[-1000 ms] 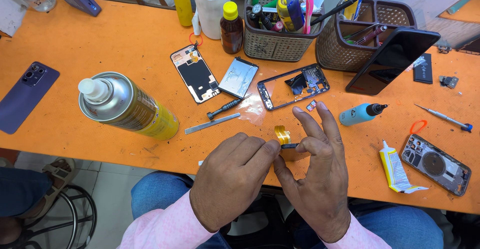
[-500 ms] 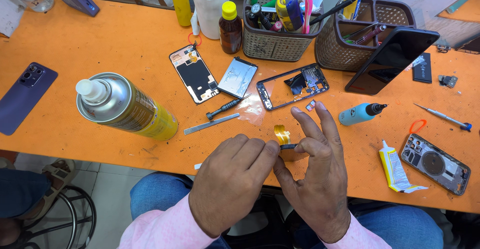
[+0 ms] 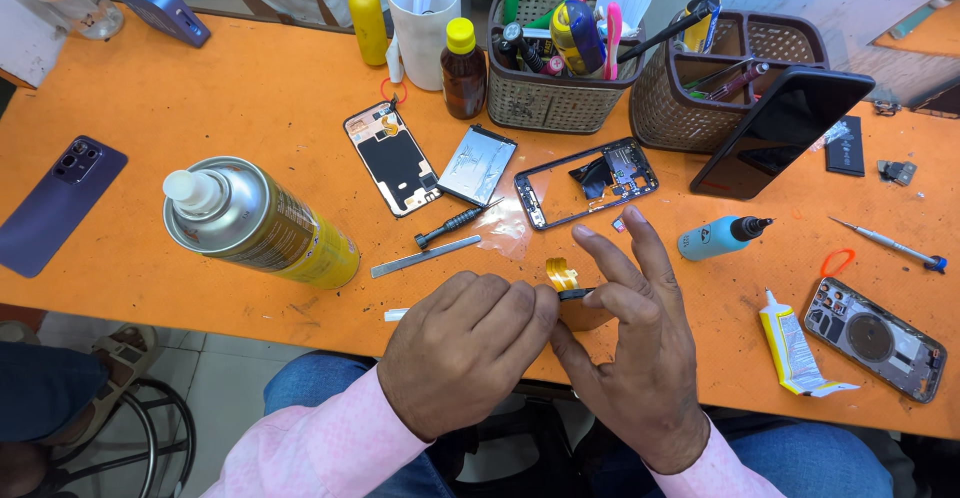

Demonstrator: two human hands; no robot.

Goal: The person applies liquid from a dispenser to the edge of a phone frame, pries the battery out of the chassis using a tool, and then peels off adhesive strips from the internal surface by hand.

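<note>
**Operator:** Hands first. My left hand (image 3: 465,353) is curled into a loose fist at the near edge, fingertips pinched on a small dark part with a short orange-yellow flex ribbon (image 3: 562,276) sticking up from it. My right hand (image 3: 635,343) grips the same piece from the other side with thumb and forefinger, its other fingers spread out above.

**Observer:** So where does the work stand?

**Operator:** I judge it mid-way. The black phone frame with its internals exposed (image 3: 588,183) lies open just beyond my hands, the silver rectangular battery (image 3: 478,165) sits out beside it on the left, and the black inner plate with gold contacts (image 3: 391,157) lies further left. The ribbon part is off the frame, held above the near table edge. Reassembly looks undone.

**Observer:** And the surface?

**Operator:** Orange tabletop (image 3: 250,88), scuffed and speckled. A yellow spray can with a silver top (image 3: 258,222) lies on its side at the left, a small black-handled screwdriver (image 3: 455,223) and a flat metal pry strip (image 3: 425,256) near the middle. A white glue tube (image 3: 790,343) rests at the near right, brown woven tool baskets (image 3: 560,98) at the far side. Below the table edge I see tiled floor and a stool.
</note>
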